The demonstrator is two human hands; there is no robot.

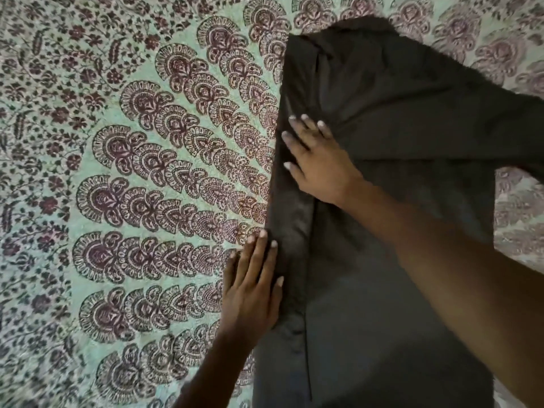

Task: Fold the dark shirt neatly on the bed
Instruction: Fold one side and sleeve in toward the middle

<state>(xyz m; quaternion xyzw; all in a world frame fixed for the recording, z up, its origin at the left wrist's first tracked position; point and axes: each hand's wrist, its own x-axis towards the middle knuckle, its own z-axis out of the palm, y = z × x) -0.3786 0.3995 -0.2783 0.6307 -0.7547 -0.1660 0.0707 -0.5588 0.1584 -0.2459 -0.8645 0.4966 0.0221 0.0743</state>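
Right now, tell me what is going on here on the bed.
A person is folding a dark shirt on a bed covered by a patterned sheet. The right hand lies flat on the shirt, pressing near its left edge, where a strip of cloth is folded over. The left hand rests with straight fingers along that same edge, lower down, partly on the sheet. A sleeve spreads out to the right, not yet folded in.

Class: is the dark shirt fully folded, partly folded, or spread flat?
Partly folded: the dark shirt has its left edge turned in as a long strip, while a sleeve sticks out right.
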